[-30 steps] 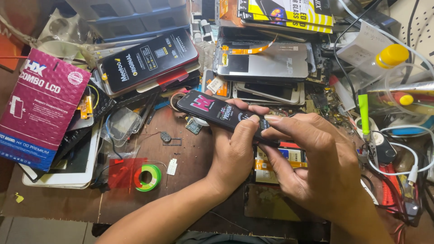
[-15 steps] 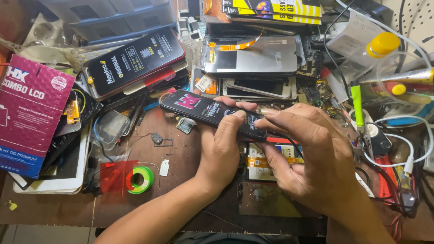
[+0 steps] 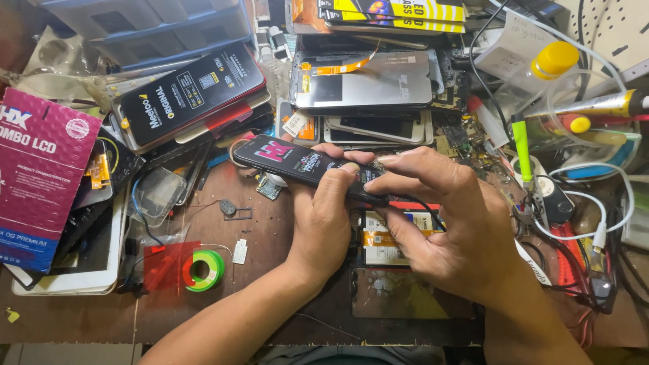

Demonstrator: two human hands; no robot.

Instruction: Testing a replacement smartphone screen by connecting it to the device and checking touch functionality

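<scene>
A green tape roll (image 3: 201,269) lies on the crowded desk (image 3: 270,230). The left hand (image 3: 324,223) has its grip closed around a black phone screen (image 3: 304,165) held above the desk; the right hand (image 3: 453,223) pinches its lower edge. Prying too hard could crack the screen or tear its ribbon cable.

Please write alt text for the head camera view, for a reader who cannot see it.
Both hands, left hand and right hand, hold a black phone screen panel above a cluttered wooden workbench. A green tape roll lies left; stacked phone screens lie behind.
</scene>
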